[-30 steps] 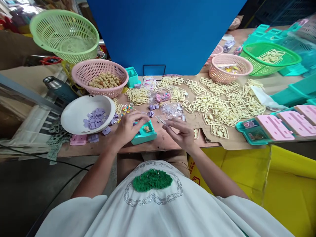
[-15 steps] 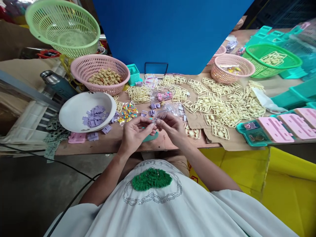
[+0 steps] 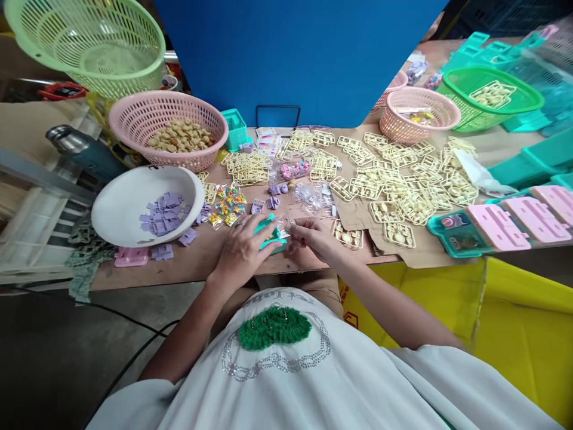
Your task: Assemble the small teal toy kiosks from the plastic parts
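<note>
Both hands have dropped from mid-air back to the table edge since half a second ago, and the teal tray is in plain sight again.

Left to right: light green basket [image 3: 89,45] top left, upturned. Pink basket [image 3: 168,128] below it, holding tan pieces. White bowl [image 3: 145,206] with purple parts [image 3: 162,213]. Left hand [image 3: 244,251] lies over the small teal tray [image 3: 270,234], fingers curled round its near side, gripping it against the table. Right hand [image 3: 313,239] just beside it, fingertips pinched on a small clear piece [image 3: 286,226] at the tray's right edge; what the piece is, cannot tell. Cream part frames [image 3: 403,185] are spread across the table's middle and right. Pink lids [image 3: 519,218] on teal boxes far right.
</note>
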The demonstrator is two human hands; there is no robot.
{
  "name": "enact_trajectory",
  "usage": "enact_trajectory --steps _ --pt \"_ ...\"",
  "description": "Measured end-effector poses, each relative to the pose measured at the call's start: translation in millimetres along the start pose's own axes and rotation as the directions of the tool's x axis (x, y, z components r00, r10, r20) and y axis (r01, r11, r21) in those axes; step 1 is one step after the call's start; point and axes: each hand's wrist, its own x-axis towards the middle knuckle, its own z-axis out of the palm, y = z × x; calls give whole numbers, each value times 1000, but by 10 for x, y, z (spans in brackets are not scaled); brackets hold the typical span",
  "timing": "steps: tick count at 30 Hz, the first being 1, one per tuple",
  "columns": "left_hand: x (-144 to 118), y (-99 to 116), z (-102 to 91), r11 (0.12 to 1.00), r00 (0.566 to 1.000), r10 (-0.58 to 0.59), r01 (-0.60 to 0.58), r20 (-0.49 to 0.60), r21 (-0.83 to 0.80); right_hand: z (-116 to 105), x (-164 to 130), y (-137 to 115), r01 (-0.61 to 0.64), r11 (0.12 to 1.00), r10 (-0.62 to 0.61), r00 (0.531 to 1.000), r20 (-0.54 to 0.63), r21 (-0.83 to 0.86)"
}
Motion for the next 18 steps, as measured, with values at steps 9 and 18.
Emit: enact_trajectory --steps 9,18 --pt "13 7 21 999 1000 10 -10 20 31 -58 149 5 -74 995 69 995 72 69" --pt "-68 -17 126 998 998 -25 28 -51 56 -29 132 228 -54 989 49 998 44 137"
